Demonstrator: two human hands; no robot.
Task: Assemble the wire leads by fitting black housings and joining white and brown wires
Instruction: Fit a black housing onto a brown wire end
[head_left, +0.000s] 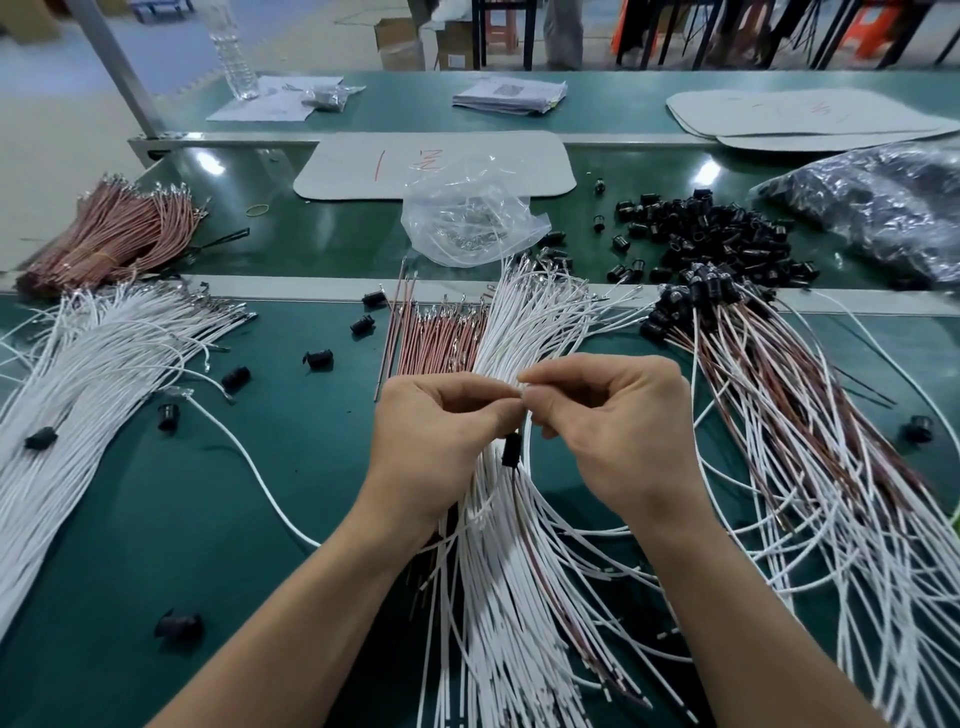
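My left hand (441, 436) and my right hand (618, 431) meet fingertip to fingertip above a fan of white wires (524, 332) on the green bench. Both pinch the tip of one thin white wire (528, 441) between them. A small black housing (510, 450) hangs just below my left fingers; whether those fingers hold it I cannot tell. Short brown wires (436, 338) lie left of the white fan. Finished leads with black housings (691, 296) spread out on the right.
Loose black housings (722, 234) are heaped at the back right beside a dark bag (883, 202). A clear plastic bag (467, 218) sits at the back centre. More white wires (78, 374) and a brown bundle (114, 228) lie left. Stray housings (179, 626) dot the mat.
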